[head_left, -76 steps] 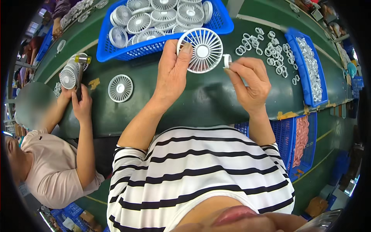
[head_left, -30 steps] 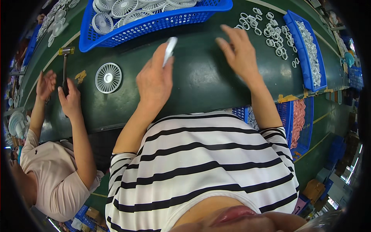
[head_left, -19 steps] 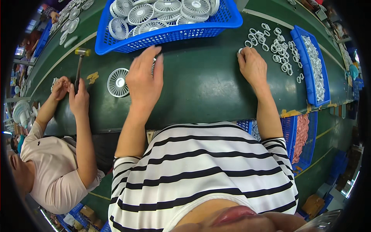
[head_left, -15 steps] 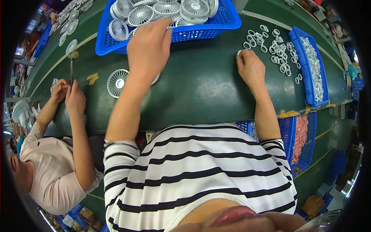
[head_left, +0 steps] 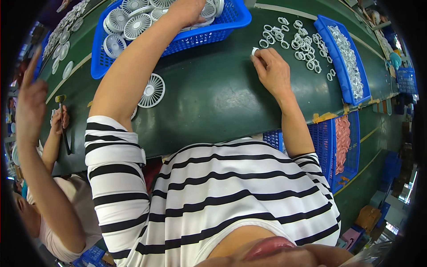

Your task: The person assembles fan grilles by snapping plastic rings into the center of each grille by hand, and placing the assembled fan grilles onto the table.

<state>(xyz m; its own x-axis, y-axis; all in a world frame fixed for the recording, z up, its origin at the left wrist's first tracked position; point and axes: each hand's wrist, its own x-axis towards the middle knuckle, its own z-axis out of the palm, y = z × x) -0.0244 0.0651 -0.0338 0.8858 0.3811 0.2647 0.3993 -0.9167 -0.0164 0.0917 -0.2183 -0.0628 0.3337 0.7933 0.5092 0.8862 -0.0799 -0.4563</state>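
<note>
My left hand (head_left: 190, 13) reaches over the near rim of the blue basket (head_left: 213, 34), among round white fan grilles (head_left: 138, 26). Its fingers are partly hidden behind the hand and by the top edge of the picture, so their grip does not show. Under my left forearm, another white fan grille (head_left: 152, 91) lies flat on the green table, partly covered by the arm. To the right, my right hand (head_left: 273, 73) rests low over the table, thumb and fingers pinched on a small white ring (head_left: 254, 51).
Loose white rings (head_left: 304, 46) lie scattered beyond my right hand. A long blue tray (head_left: 359, 84) of clear-looking rings stands at right. Below the table edge is a blue crate (head_left: 327, 147) with pink parts (head_left: 342, 144). At left, a co-worker's hand (head_left: 60, 120) holds a mallet (head_left: 62, 111).
My left hand has gone farther over the basket, its forearm now stretched across the rim. My right hand still pinches the ring. The co-worker's other hand has risen, and the whole view has shifted.
</note>
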